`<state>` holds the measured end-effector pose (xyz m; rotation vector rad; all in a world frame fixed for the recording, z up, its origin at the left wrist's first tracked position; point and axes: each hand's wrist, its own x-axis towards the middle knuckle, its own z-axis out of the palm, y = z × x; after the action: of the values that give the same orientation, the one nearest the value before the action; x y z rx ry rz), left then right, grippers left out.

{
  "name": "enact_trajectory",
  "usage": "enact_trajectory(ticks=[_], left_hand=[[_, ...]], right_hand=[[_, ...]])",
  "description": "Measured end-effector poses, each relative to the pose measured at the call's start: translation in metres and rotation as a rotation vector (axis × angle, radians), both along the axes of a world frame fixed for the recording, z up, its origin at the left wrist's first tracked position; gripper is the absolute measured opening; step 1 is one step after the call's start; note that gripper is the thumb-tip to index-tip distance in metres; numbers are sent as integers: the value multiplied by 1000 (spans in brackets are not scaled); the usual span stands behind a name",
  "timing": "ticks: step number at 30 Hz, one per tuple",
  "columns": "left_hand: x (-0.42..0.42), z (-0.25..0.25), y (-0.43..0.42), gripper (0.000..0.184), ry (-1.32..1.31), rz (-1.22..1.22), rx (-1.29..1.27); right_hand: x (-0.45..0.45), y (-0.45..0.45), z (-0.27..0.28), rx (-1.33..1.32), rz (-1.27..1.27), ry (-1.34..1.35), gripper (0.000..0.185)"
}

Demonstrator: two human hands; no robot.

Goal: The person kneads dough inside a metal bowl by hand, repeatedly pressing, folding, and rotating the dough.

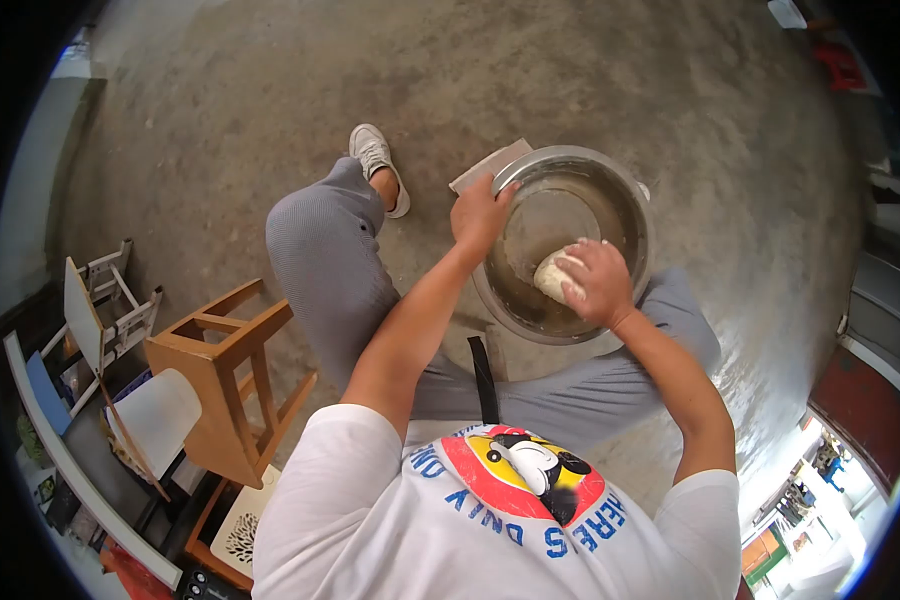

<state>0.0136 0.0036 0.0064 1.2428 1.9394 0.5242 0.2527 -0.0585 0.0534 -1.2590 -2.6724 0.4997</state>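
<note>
A round metal basin (642, 200) sits between the legs, with its inner walls smeared or wet. My left hand (482, 215) is closed over the basin's left rim, thumb towards the inside. Inside the basin, towards its lower right, my right hand (604, 284) is closed around a pale lump of dough (552, 274). The fingers and palm cover the right side of the dough, and small whitish bits cling to the fingers.
Under the basin's upper left edge a flat light board or block (490, 166) sticks out. To the left lie a wooden stool (210, 385) and a white chair (160, 415). A white shoe (374, 155) rests on the concrete floor (220, 120).
</note>
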Motion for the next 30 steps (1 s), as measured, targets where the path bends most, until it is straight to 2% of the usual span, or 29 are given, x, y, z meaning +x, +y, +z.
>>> enact_trajectory(ticks=[5,10,17,20,23,26,29,30], left_hand=[[-1,-8,1,48,6,4,1],[1,-8,0,46,-3,17,39],[0,-7,2,47,-33,20,76],[1,-10,-5,48,-20,9,107],[-5,-5,0,48,17,2,113],[-2,-10,-2,46,72,-24,82],[-3,-7,-3,48,-9,10,59],[-2,1,-3,46,4,-2,46]], right_hand=[[-27,-18,-32,136,105,20,51],[-68,22,-55,162,124,99,37],[-107,68,-109,250,-24,66,30],[-109,71,-104,57,-28,-54,32],[-109,66,-100,253,-15,-88,33],[-84,42,-39,124,-15,-50,35],[-40,16,0,-10,-31,-75,35],[-29,3,-1,67,-23,-31,35]])
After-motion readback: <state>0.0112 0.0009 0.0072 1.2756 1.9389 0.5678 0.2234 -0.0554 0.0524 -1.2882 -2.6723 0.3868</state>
